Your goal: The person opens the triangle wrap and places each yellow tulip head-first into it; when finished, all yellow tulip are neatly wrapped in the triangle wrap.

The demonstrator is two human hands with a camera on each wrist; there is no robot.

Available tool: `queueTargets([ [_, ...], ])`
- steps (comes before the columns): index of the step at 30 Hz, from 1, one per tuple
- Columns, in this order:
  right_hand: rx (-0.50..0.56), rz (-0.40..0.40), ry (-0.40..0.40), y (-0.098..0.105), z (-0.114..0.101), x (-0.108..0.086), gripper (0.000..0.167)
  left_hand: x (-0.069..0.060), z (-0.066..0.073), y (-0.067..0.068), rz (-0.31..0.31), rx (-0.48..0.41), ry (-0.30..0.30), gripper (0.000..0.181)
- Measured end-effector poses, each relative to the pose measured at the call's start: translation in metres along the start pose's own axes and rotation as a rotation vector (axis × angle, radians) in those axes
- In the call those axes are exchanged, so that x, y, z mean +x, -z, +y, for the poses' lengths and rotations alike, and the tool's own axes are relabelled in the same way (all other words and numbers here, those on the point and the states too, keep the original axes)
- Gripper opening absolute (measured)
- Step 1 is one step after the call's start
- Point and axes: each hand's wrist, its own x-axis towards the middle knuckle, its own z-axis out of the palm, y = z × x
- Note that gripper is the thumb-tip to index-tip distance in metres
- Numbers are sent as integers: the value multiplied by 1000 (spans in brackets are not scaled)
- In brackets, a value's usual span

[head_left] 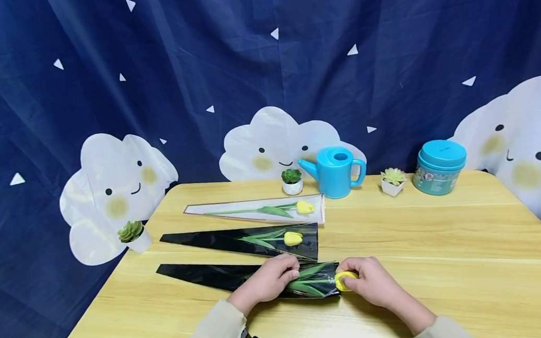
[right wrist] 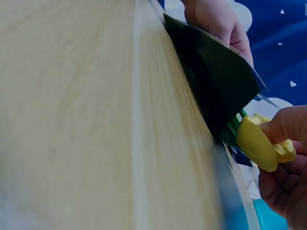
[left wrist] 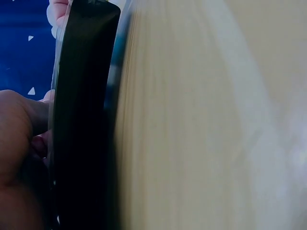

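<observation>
A yellow tulip (head_left: 346, 281) lies with its stem and green leaves inside a long black flower sleeve (head_left: 202, 277) with a clear front. Its bloom sticks out at the sleeve's wide right end. My right hand (head_left: 371, 281) pinches the bloom between thumb and fingers; the right wrist view shows the tulip (right wrist: 256, 143) in that grip. My left hand (head_left: 272, 278) holds the sleeve near its middle, fingers curled at its upper edge. In the left wrist view the dark sleeve (left wrist: 84, 115) stands close beside the left hand (left wrist: 19, 139).
Behind lie another black sleeve (head_left: 219, 241) and a white sleeve (head_left: 240, 209), each with a yellow tulip inside. A blue watering can (head_left: 334, 177), a teal tub (head_left: 439, 170) and small potted succulents (head_left: 292, 182) stand along the table's back; another potted succulent (head_left: 136, 238) stands at left.
</observation>
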Motion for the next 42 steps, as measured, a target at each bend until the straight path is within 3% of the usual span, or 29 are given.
queueTargets([
  [7,67,-31,33,-2,3,3,6,3,4,-2,-10,-3,-18,20],
  [10,84,-45,0,-2,4,5,7,4,5,-3,-12,-2,-19,20],
  [17,173,-57,-100,-5,7,10,33,5,7,-2,-9,-9,-10,20],
  [22,220,-57,-133,-7,8,13,34,5,6,-3,-8,-17,-6,20],
  [33,302,-38,-102,-3,19,12,34,6,4,-3,-12,-32,10,19],
  [42,363,-90,-110,10,23,-2,40,3,-1,-2,3,-43,7,21],
])
